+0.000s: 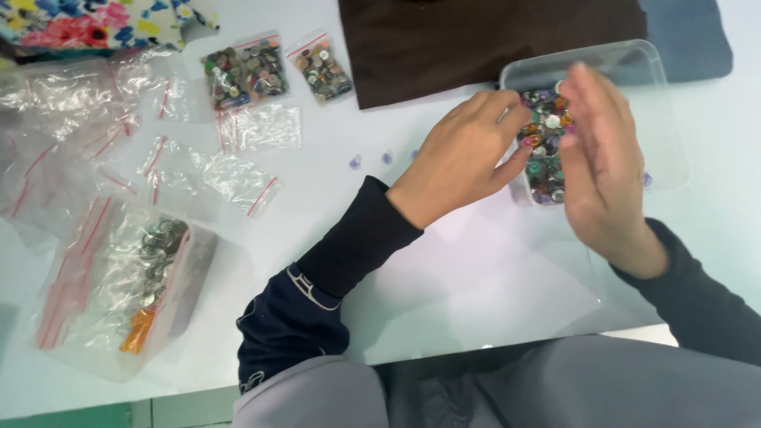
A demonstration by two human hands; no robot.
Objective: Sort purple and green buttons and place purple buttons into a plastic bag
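So the mixed buttons (545,150) sit heaped in a clear plastic tub (666,119) at the upper right of the frame, and both hands are in there. The left hand (464,154) has its fingers curled down into the pile at the tub's near-left edge; looks like it's pinching at buttons, but I can't tell if it actually has one. The right hand (602,158) is blurred, held flat and open over the heap, gripping nothing that I can see.

My guess is these handle like you'd expect: tiny, light, hard and slick, so they'd slide around and scatter easily. Best taken by the rim between fingertips, or scooped.

A few loose pale buttons (356,162) lie on the white table (476,277) just left of the tub. Brown cloth (476,40) is at the top centre. Upper left has two small zip bags of buttons (246,71) and several empty zip bags (238,174); lower left, a bigger bag of silvery buttons (151,269).
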